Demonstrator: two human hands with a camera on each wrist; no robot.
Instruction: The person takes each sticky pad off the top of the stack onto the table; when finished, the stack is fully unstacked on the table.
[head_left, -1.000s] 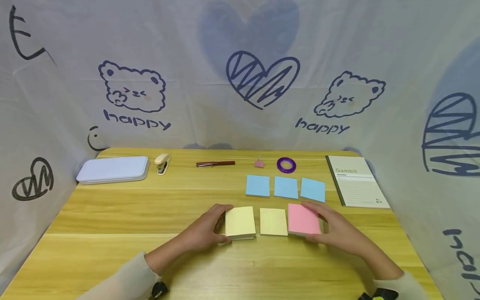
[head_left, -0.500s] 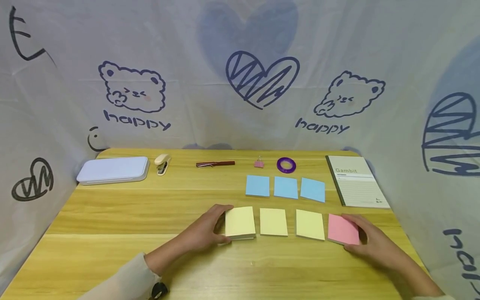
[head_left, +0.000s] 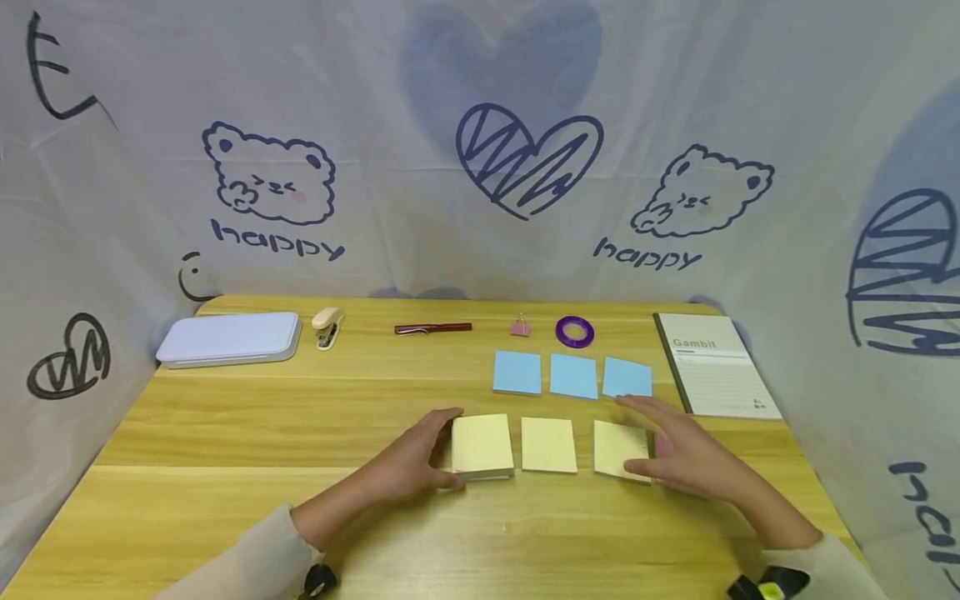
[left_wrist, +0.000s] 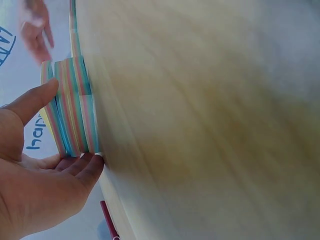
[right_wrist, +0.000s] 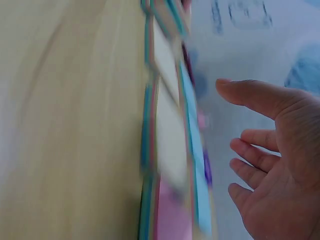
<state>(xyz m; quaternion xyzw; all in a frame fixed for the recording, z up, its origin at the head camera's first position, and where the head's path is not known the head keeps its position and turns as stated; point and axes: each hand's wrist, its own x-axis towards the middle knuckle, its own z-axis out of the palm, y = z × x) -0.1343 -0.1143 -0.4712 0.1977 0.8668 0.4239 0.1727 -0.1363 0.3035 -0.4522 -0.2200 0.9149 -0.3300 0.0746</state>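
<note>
My left hand (head_left: 412,462) holds the edges of a stack of sticky note pads (head_left: 482,446), yellow on top, between thumb and fingers. Up close in the left wrist view, this stack (left_wrist: 72,107) shows multicoloured striped sides. To its right lie a single yellow pad (head_left: 548,444) and another yellow pad (head_left: 613,443). Over that second pad hovers my right hand (head_left: 693,457), fingers spread and holding nothing, as the right wrist view also shows. It mostly covers a pink pad (head_left: 663,445) in the head view; in the right wrist view the pink pad (right_wrist: 172,215) sits at the row's end.
Behind stand three blue pads (head_left: 573,376) in a row. Farther back are a pencil case (head_left: 228,339), a stapler (head_left: 327,327), a dark red pen (head_left: 433,328), a pink binder clip (head_left: 520,327), purple tape (head_left: 574,332) and a notebook (head_left: 716,363). A printed cloth (head_left: 390,167) encloses the table.
My right hand carried the pink pad right, leaving a yellow pad uncovered, set it down at the row's end and released it. Now it has come back left; my left hand stays on the stack.
</note>
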